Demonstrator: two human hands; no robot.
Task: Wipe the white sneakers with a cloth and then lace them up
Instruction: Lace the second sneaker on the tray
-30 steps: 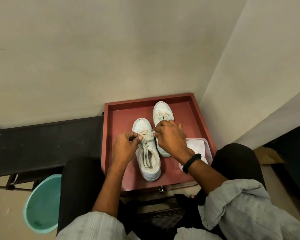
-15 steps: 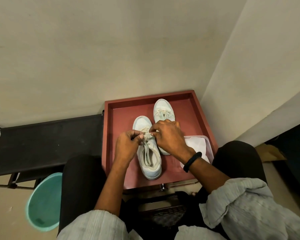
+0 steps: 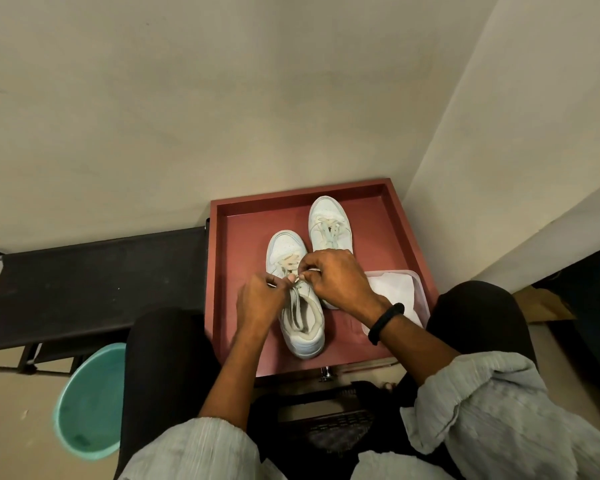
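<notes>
— Sitting where, those sneakers?
— On the red tray: near sneaker beside far sneaker, cloth at right.
— And the hands?
— Left hand and right hand each pinch the near sneaker's lace.

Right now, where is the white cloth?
In the head view, the white cloth lies in a clear container at the right side of the red tray, just right of the right hand and the sneakers.
</notes>
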